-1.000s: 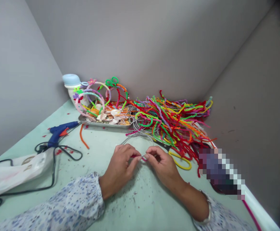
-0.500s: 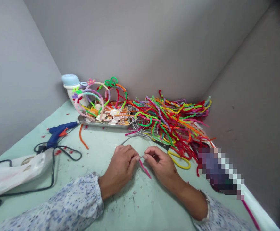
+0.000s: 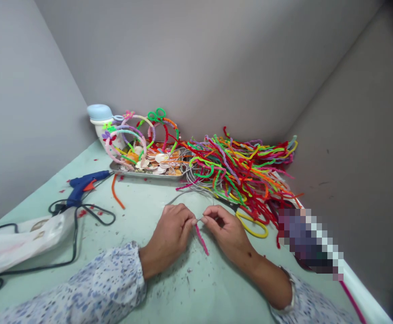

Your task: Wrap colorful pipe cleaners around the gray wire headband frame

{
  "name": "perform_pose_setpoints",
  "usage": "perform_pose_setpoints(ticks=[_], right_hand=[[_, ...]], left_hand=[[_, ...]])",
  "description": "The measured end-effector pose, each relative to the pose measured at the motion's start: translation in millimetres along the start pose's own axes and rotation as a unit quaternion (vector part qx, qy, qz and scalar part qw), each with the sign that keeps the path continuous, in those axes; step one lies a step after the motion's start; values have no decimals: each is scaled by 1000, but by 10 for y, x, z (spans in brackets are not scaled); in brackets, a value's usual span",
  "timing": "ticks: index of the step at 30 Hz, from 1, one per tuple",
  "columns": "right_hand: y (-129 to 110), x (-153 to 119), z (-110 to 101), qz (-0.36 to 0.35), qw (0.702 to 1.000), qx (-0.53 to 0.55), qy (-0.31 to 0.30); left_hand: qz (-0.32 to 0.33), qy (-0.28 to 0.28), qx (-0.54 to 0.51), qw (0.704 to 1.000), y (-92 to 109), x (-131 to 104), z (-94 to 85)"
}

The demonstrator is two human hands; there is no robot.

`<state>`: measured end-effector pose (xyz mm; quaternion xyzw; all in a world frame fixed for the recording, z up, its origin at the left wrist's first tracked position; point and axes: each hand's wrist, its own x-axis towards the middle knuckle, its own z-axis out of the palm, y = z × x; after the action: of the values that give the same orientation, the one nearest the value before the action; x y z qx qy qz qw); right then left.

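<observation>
My left hand (image 3: 172, 229) and my right hand (image 3: 226, 229) meet over the table, both with fingertips closed in a pinch. Between them runs a thin grey wire (image 3: 191, 191), bent into a loop that arches behind the hands. A short pink pipe cleaner (image 3: 202, 240) hangs from the left fingertips, where it meets the wire. The right thumb and forefinger grip the wire just beside that spot. How the pipe cleaner is fixed to the wire is hidden by the fingers.
Behind the hands lie a heap of coloured pipe cleaners (image 3: 237, 166), yellow-handled scissors (image 3: 255, 227) and a metal tray (image 3: 149, 174) with shells and decorated headbands (image 3: 125, 135). A blue glue gun (image 3: 82, 184) with its cord, a plastic bag (image 3: 34, 243) and a blue-lidded bottle (image 3: 99, 112) are at left.
The pink pipe cleaner's free end has swung slightly left and down, hanging steeper. Both hands keep the same pinch in nearly the same place.
</observation>
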<state>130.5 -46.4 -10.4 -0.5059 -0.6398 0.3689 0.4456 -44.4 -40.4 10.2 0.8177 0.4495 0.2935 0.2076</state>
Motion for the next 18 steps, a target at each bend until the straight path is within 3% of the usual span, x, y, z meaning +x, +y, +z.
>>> perform_pose_setpoints(ticks=[13,16,18], right_hand=[[8,-5,10,23,999,26,-1],[23,30,-21,39,995,86,10],[43,64,-55,69,982,167,49]], left_hand=[[-4,-2,-51,999,-1,-9,-28],[-13,2,-55,998,-2,-12,-22],[-20,16,-63,998,-9,-16,-19]])
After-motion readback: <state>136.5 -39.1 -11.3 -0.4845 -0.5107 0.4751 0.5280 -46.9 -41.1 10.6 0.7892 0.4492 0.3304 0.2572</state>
